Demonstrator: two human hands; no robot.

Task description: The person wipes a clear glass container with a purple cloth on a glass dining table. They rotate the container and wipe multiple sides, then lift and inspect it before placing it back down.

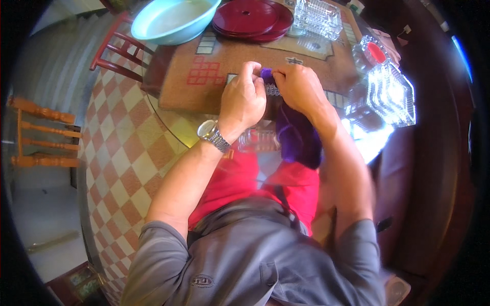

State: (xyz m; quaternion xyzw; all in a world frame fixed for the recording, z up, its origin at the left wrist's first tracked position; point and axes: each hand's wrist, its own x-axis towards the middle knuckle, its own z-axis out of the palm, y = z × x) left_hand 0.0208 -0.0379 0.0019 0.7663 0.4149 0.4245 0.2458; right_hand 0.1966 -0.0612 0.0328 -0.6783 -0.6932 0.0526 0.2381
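Observation:
My left hand [244, 100], with a metal-band watch [208, 131] at its wrist, is curled by a clear ribbed glass piece [272, 90] and seems to grip it. Most of that glass is hidden between the hands. My right hand [303, 88] pinches a purple cloth [299, 135] between thumb and fingers. The cloth's bulk hangs below that hand, over my lap, while a small bit of it shows above the glass, beside my left index finger. Both hands are close together above the near edge of a brown patterned mat [237, 49].
A light blue basin [180, 23] and stacked dark red round trays [247, 21] stand at the back. Glass containers [317, 19] are at the back right; a square glass one [390, 95] and a red-topped jar [376, 52] stand at right. Chairs [118, 49] are at left.

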